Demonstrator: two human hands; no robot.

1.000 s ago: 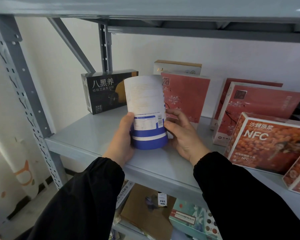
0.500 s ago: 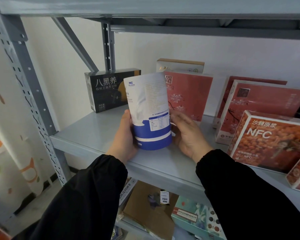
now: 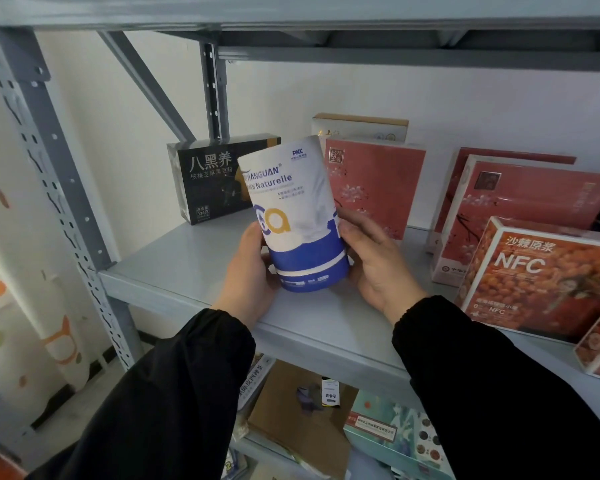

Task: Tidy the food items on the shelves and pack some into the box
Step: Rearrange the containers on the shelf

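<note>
Grips with left hand (image 3: 253, 271), fingers curled round canister (image 3: 297, 216) low on its blue base. Stands near upright over grey shelf (image 3: 174, 268), top tilted left, label facing camera. Clasps its right side with right hand (image 3: 374, 265). Behind: black box (image 3: 207, 183), red boxes (image 3: 374, 188), white wall (image 3: 465, 105).

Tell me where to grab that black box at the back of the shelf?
Probably the top edge of the black box, pinched front to back, coming from the front and above. It stands upright and thin on the shelf, with space over it. Its right end is hidden behind the canister held by the left hand and right hand.
</note>
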